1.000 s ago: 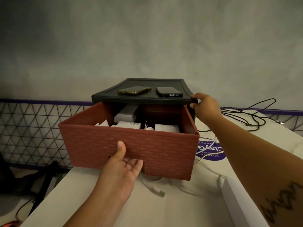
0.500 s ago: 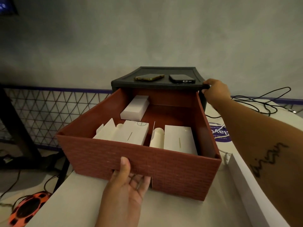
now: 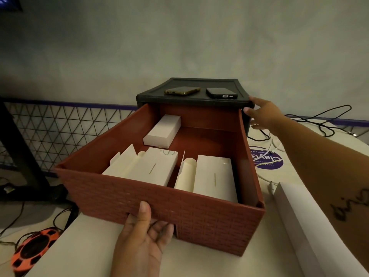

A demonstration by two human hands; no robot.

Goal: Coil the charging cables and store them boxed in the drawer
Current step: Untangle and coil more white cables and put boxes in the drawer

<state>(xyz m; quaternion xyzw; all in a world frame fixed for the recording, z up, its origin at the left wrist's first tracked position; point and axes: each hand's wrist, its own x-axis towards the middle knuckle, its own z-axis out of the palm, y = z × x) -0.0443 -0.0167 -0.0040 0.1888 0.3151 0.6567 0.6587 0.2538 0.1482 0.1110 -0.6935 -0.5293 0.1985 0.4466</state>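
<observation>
Drawer point(image 3: 199, 222), brick-patterned red, stands pulled well out of its black cabinet point(image 3: 191, 100) on the bench point(image 3: 89, 246). It holds a rear box point(image 3: 161, 130), a front left box point(image 3: 147, 168) and a front right box point(image 3: 214, 176), all white. Left hand point(image 3: 143, 236) grips the drawer's front, thumb on the face, fingers curled into the handle notch. Right hand point(image 3: 263, 114) rests against the cabinet's front right corner, fingers spread and nearly straight. Black cable point(image 3: 319, 120) and white cable point(image 3: 273, 144) lie loose on the bench beyond.

A bare workroom — grey plaster wall point(image 3: 179, 37), wire-mesh panel point(image 3: 60, 126), orange cable reel point(image 3: 32, 249) on the floor.
</observation>
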